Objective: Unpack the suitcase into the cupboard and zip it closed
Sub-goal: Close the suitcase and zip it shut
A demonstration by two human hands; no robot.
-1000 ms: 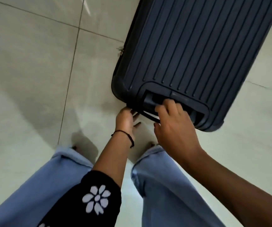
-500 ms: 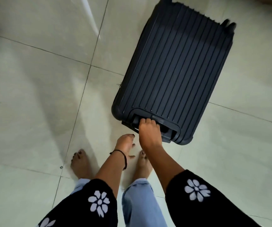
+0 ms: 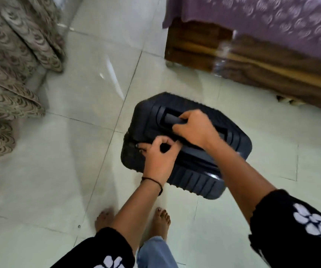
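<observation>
Nearest the camera: black sleeves with white flower print, left sleeve (image 3: 101, 252) and right sleeve (image 3: 301, 229), both on the camera side of the suitcase. Blue jeans leg (image 3: 154, 252) shows between them. Two bare feet on the tile, left foot (image 3: 104, 219) and right foot (image 3: 160, 219), just short of the suitcase's near edge.

Left hand (image 3: 158, 161): black thread band (image 3: 154, 180) at the wrist, fingers curled against the suitcase's top, at its near-left corner by the seam. Thumb and forefinger form a ring. Can't tell if it's pinching a zip pull or just braced there; blur hides it.

Right hand (image 3: 194, 130): fingers wrapped round the top carry handle (image 3: 172, 119), grasping it. The forearm crosses over the suitcase's right side.

Suitcase (image 3: 194, 178): dark navy hard shell, ribbed, standing upright on the tiled floor (image 3: 59, 171), seen from above so the top face with the recessed handle faces the camera. Halves are together, not spread open. Zip state not readable. Edges are motion-blurred.

Left of the suitcase, well apart: brown-beige patterned curtain (image 3: 6, 74) hanging to the floor.

Beyond the suitcase, to the far right: wooden bed frame (image 3: 262, 60) with a purple patterned bedsheet (image 3: 272, 16) draped over its top. Gap of bare tile between it and the suitcase.
</observation>
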